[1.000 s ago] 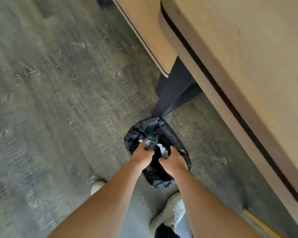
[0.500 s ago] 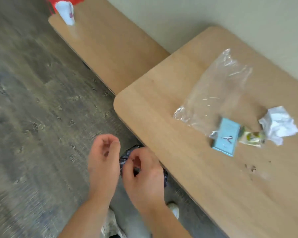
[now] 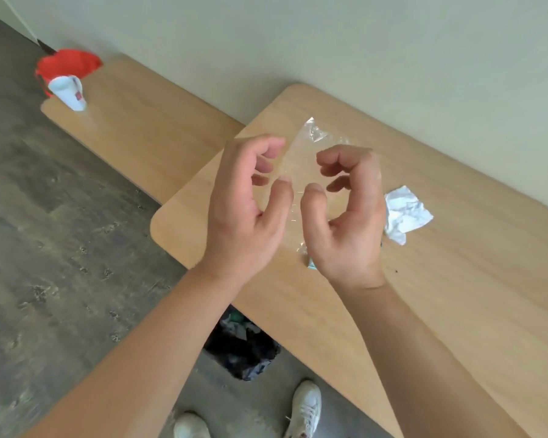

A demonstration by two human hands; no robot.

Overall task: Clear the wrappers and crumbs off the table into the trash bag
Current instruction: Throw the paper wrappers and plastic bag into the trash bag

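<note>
My left hand (image 3: 246, 203) and my right hand (image 3: 350, 213) hover side by side above the wooden table (image 3: 456, 295), fingers curled and apart, holding nothing. Beneath them lies a clear plastic wrapper (image 3: 301, 159), partly hidden by both hands. A crumpled white paper (image 3: 404, 214) sits just right of my right hand. A sliver of a light blue packet (image 3: 312, 265) peeks out under my right wrist. A few dark crumbs (image 3: 396, 271) dot the tabletop. The black trash bag (image 3: 241, 346) stands open on the floor at the table's near edge, with wrappers inside.
A second, lower wooden table (image 3: 146, 121) stands to the left along the wall, bearing a white cup (image 3: 68, 93) and a red bag (image 3: 67, 63). My white shoes (image 3: 304, 409) stand on the grey floor beside the trash bag.
Both hands left the trash bag, dropped what they held into it, and rose over the table. My view swung from the floor up to the tabletop.
</note>
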